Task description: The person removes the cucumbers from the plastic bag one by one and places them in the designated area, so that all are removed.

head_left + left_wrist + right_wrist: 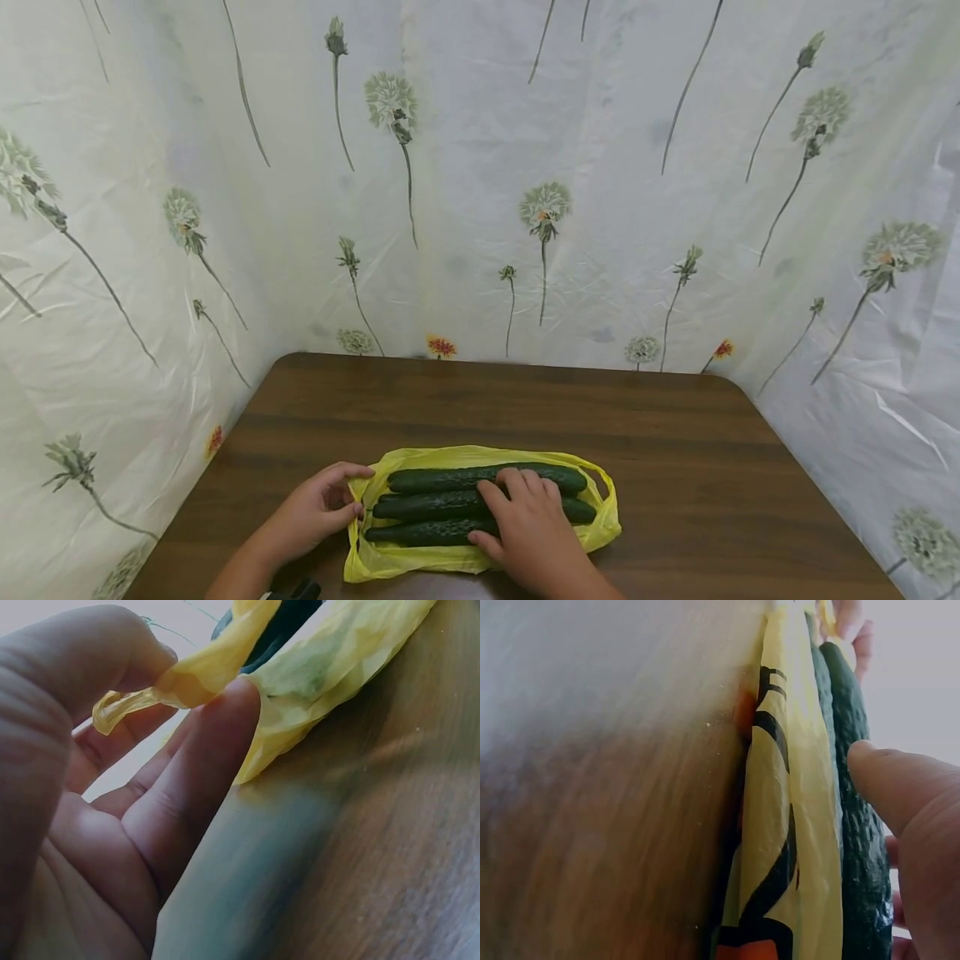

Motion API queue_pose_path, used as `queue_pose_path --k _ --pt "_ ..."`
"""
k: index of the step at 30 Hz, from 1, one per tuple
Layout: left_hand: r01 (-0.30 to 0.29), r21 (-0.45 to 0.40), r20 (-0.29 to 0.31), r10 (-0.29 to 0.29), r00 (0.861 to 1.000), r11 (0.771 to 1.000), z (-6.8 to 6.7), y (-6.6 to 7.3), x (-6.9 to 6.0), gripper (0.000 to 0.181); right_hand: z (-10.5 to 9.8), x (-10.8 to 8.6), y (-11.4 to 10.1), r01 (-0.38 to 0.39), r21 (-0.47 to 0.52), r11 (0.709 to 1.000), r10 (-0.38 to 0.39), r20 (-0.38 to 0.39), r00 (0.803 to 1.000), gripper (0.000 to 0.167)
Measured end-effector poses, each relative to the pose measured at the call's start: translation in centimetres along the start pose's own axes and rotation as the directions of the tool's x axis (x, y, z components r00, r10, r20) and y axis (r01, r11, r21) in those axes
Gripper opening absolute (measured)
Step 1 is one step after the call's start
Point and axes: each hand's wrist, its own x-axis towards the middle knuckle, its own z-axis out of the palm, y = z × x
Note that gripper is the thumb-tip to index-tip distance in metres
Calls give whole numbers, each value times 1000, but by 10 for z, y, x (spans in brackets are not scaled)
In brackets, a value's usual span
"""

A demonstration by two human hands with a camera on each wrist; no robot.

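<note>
Head view: left hand (318, 508) pinches the left rim of the yellow bag (468, 457), thumb to finger, just thin film between them per left wrist view. Probably there to keep that end spread and stop the bag sliding. Right hand (528, 512) lies across the three cucumbers (427, 505), fingers loosely extended toward the far one, thumb on the near one, not wrapped round any. Reads as steadying the row rather than lifting. Cucumbers sit side by side within the bag's rim, running left to right, likely because the long bag suits that layout. Bag is on the brown table (480, 404), flowered curtain (465, 208) behind

Hard to see: right hand covers part of the cucumbers; bag's underside is hidden beneath them; dark print on the bag in right wrist view is cut off, can't read it; black object (306, 590) by left wrist is cropped, can't identify
</note>
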Motion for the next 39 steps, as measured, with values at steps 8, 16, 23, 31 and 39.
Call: queue_pose_path --k 8,16,23,31,39 --pt "8 -4 -2 -8 1000 1000 1 1 -2 44 5 2 -2 -22 22 1000 22 10 1000 61" --pt "9 -8 3 -9 1000 1000 2 1 -3 43 8 6 -4 -62 53 997 61 18 998 54" --pt "0 -12 3 0 1000 1000 3 -2 -3 44 10 9 -6 -95 29 995 94 29 995 58" --pt "1 4 -2 -1 1000 1000 2 -1 -1 43 11 13 -8 -95 -15 995 95 -25 995 45" --pt "-2 23 4 2 1000 1000 2 -2 0 41 14 13 -5 -54 -72 996 51 -43 998 40"
